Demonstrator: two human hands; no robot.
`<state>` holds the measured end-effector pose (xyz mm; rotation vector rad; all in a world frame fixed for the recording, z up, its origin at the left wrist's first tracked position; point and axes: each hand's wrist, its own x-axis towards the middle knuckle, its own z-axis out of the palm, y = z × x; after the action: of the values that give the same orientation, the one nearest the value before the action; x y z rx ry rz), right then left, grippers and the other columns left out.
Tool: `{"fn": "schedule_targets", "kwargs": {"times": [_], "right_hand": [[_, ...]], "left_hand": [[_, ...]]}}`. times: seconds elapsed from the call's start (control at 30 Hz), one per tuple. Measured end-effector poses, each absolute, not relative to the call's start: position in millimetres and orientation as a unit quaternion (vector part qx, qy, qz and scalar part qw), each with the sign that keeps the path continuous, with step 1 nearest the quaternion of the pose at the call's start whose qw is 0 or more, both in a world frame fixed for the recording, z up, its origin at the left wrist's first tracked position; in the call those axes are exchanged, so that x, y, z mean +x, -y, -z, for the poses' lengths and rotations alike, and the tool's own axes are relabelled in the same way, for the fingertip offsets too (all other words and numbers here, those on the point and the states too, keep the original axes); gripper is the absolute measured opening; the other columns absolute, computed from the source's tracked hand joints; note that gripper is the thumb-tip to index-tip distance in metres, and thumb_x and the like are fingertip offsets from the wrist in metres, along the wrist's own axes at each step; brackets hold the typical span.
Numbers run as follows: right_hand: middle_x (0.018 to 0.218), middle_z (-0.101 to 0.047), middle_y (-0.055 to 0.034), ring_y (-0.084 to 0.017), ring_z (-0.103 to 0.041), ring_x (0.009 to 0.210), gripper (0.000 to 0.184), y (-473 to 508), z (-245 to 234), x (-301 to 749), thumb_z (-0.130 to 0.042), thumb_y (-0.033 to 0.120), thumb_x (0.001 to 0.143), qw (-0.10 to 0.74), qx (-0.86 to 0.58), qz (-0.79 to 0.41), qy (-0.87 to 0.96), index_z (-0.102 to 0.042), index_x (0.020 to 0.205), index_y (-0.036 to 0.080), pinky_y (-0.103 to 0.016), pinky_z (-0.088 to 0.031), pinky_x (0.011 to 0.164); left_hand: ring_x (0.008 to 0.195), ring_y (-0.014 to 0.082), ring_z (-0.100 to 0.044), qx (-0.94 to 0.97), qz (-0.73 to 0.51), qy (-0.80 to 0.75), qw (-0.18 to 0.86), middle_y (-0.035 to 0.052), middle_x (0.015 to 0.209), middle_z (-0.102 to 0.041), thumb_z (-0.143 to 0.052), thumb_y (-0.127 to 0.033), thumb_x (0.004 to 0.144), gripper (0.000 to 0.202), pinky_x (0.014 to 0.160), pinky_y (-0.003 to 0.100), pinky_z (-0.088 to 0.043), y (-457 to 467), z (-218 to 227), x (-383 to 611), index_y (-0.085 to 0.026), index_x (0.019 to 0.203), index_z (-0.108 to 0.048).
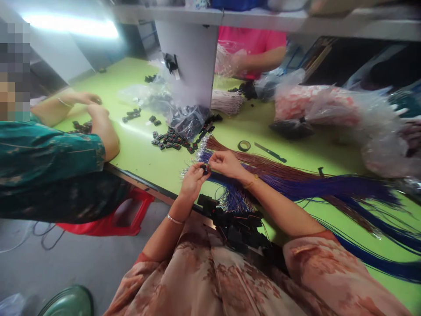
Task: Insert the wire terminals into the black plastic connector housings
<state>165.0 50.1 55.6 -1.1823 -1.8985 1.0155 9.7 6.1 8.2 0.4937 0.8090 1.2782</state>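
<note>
My left hand [191, 182] pinches a small black plastic connector housing [205, 169] above the table edge. Close against it, my right hand [226, 164] has thumb and forefinger pressed together at the housing. What lies between those right fingertips is too small to make out. Under and beside my right hand run bundles of brown wires [226, 150] and blue wires [289, 186], their silvery crimped ends towards the left. More black housings [171, 139] lie loose beyond my hands. Nearer my body, black pieces with wires attached [241, 226] are heaped at the table edge.
A roll of dark tape [244, 145] and a flat blade-like tool [271, 152] lie behind the wires. Plastic bags [322, 105] fill the back right. A co-worker's arm [107, 136] rests at left, near a red stool [131, 215]. Another person sits opposite, beyond a white upright panel [190, 61].
</note>
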Motion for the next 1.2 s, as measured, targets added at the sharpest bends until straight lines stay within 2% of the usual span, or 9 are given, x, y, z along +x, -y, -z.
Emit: {"fn": "schedule_targets", "kwargs": {"times": [0.33, 0.6, 0.77, 0.87, 1.07, 1.2], "right_hand": [[0.055, -0.051, 0.004, -0.008, -0.035, 0.051, 0.014, -37, -44, 168, -0.059, 0.027, 0.072, 0.33, -0.48, -0.317, 0.748, -0.059, 0.064, 0.015, -0.022, -0.025, 0.051], [0.057, -0.054, 0.0021, -0.009, -0.038, 0.051, 0.016, -29, -45, 165, -0.058, 0.03, 0.076, 0.304, -0.508, -0.262, 0.762, -0.06, 0.067, 0.017, -0.023, -0.024, 0.052], [0.059, -0.057, 0.0006, -0.011, -0.041, 0.053, 0.012, -27, -46, 165, -0.055, 0.025, 0.077, 0.269, -0.489, -0.233, 0.796, -0.06, 0.069, 0.017, -0.024, -0.025, 0.054], [0.061, -0.059, -0.0001, -0.011, -0.043, 0.053, 0.014, -26, -45, 166, -0.052, 0.025, 0.08, 0.259, -0.462, -0.245, 0.812, -0.061, 0.072, 0.017, -0.023, -0.026, 0.055], [0.057, -0.054, 0.0016, -0.009, -0.038, 0.052, 0.015, -25, -45, 169, -0.053, 0.023, 0.077, 0.255, -0.46, -0.262, 0.809, -0.056, 0.064, 0.016, -0.024, -0.025, 0.054], [0.061, -0.056, 0.0013, -0.01, -0.044, 0.055, 0.024, -38, -57, 184, -0.05, 0.034, 0.084, 0.263, -0.44, -0.378, 0.771, -0.059, 0.071, 0.016, -0.023, -0.03, 0.055]], "left_hand": [[0.087, 0.0128, -0.063, 0.219, -0.567, -0.357, 0.709, 0.0031, 0.088, -0.065, -0.063, -0.009, 0.077, 0.019, 0.1, 0.039, -0.045, -6, -8, 12, -0.016, 0.095, -0.061], [0.084, 0.0112, -0.064, 0.235, -0.569, -0.368, 0.697, 0.0015, 0.087, -0.066, -0.073, -0.015, 0.069, 0.028, 0.091, 0.032, -0.05, -4, -8, 13, -0.017, 0.095, -0.061], [0.081, 0.0124, -0.064, 0.28, -0.543, -0.418, 0.672, 0.0015, 0.085, -0.066, -0.078, -0.022, 0.066, 0.034, 0.089, 0.035, -0.051, 2, -11, 12, -0.017, 0.094, -0.061], [0.078, 0.0127, -0.064, 0.272, -0.541, -0.428, 0.671, 0.002, 0.084, -0.067, -0.08, -0.024, 0.064, 0.035, 0.088, 0.036, -0.051, 2, -12, 11, -0.016, 0.093, -0.061], [0.074, 0.0135, -0.063, 0.292, -0.529, -0.46, 0.65, 0.0025, 0.08, -0.066, -0.082, -0.027, 0.062, 0.036, 0.083, 0.036, -0.053, 4, -14, 13, -0.015, 0.09, -0.062], [0.086, 0.0188, -0.064, 0.423, -0.549, -0.482, 0.536, 0.0077, 0.093, -0.068, -0.071, -0.025, 0.075, 0.024, 0.087, 0.038, -0.051, 31, -34, 27, -0.017, 0.096, -0.064]]}}
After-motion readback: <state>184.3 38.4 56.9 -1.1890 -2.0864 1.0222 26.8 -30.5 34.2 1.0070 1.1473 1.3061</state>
